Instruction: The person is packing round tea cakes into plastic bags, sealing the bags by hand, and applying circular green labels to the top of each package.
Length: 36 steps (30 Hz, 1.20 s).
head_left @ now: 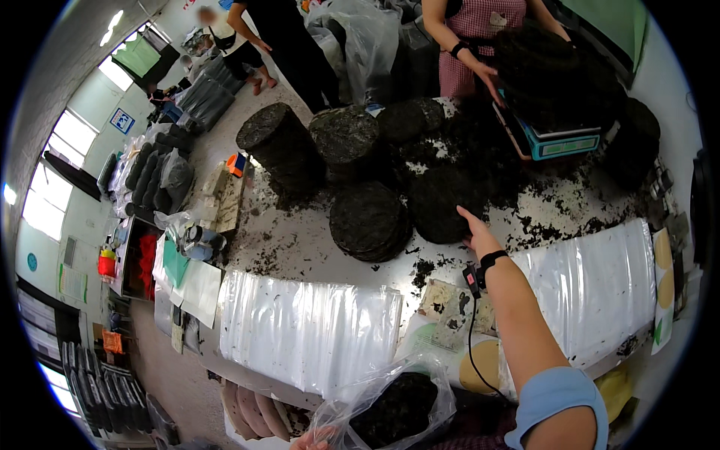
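1. Dark disc lies on the table, just right of a low stack of dark discs; its right edge runs into shadow and loose crumbs and is hard to make out.
2. Left hand is mostly cut off by the lower edge. A large dark heap hides most of the top of a teal scale, and the co-worker behind it is cut off above the chest.
3. Pale table is strewn with dark crumbs. Two taller dark stacks stand toward its far side, and flat white plastic bags line its near edge.
4. Bright windows run along the left wall, with filled bags piled below.
5. Right hand touches the disc's right edge, thumb and fingers somewhat apart; whether it grips cannot be told.
6. The left hand is at the rim of a clear bag holding dark material; how tightly its fingers close cannot be told.
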Each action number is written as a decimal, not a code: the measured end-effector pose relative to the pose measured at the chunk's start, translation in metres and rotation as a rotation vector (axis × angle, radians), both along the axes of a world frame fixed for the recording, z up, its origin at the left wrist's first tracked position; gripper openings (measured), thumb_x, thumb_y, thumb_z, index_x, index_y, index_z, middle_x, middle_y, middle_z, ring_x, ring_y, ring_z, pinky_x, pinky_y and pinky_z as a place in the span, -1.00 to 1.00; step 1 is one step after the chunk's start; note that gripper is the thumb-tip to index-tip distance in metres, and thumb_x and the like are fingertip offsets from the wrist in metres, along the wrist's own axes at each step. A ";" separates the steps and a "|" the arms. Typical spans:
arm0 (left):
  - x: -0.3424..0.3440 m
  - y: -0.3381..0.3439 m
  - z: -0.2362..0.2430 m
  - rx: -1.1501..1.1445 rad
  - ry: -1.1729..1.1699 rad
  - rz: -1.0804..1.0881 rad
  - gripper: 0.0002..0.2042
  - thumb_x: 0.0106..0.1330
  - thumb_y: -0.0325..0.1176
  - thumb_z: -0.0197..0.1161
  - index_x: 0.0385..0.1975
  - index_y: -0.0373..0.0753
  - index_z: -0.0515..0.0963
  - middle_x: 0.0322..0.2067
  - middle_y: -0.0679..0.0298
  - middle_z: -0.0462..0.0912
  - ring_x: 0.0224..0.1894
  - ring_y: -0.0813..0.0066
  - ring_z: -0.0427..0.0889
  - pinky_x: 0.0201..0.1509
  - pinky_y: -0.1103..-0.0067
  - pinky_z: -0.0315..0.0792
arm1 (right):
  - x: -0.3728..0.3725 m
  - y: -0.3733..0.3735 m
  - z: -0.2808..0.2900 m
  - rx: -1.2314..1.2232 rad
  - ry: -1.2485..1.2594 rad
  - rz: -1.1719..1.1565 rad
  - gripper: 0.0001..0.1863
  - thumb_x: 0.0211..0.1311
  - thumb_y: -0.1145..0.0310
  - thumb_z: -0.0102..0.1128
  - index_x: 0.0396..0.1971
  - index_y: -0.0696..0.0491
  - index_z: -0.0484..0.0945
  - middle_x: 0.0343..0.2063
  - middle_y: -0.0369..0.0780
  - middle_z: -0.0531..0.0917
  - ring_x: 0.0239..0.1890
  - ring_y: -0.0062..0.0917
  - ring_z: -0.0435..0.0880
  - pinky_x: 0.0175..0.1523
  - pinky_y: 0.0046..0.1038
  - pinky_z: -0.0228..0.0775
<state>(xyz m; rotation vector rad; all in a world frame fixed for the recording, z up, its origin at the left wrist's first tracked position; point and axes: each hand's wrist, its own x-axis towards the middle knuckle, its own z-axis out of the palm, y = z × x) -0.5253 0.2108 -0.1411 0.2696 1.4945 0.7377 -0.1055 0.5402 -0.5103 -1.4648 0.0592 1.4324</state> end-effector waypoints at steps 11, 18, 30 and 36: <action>-0.021 0.004 -0.013 0.235 -0.489 0.104 -0.71 0.38 -0.32 0.02 0.00 -0.33 0.41 -0.72 0.42 0.29 -0.69 0.62 0.26 -0.48 0.63 0.21 | -0.028 -0.079 0.145 0.495 0.265 0.013 -0.35 0.01 0.19 0.41 0.07 0.15 0.38 0.00 -0.21 0.53 0.08 -0.37 0.47 0.20 -0.30 0.27; -0.020 0.022 -0.022 0.223 -0.716 0.239 -0.63 0.49 -0.10 -0.24 0.00 -0.13 0.47 -0.83 0.49 0.11 -0.82 0.68 0.10 -0.56 0.65 0.11 | -0.132 -0.215 0.305 0.599 0.460 0.550 -0.39 0.16 0.16 0.23 0.16 0.14 0.35 0.15 -0.17 0.44 0.20 -0.35 0.40 0.33 -0.25 0.17; -0.053 -0.007 0.041 0.562 0.095 -0.285 -0.51 0.48 -0.06 -0.19 0.12 -0.35 0.42 -0.81 0.45 0.27 -0.79 0.68 0.28 -0.67 0.74 0.24 | -0.190 -0.281 0.442 0.781 -1.110 1.812 -0.10 -0.13 -0.11 0.36 0.03 0.28 0.22 -0.27 0.08 0.58 -0.24 -0.08 0.61 -0.13 -0.29 0.46; -0.003 -0.013 0.055 0.665 0.141 -0.522 -0.52 0.49 -0.15 -0.19 0.03 -0.50 0.44 -0.84 0.50 0.21 -0.84 0.73 0.18 -0.75 0.77 0.11 | -0.226 -0.307 0.439 0.714 -1.152 2.101 -0.13 -0.18 -0.12 0.36 -0.05 0.32 0.31 -0.25 0.07 0.61 -0.20 -0.12 0.62 -0.09 -0.27 0.47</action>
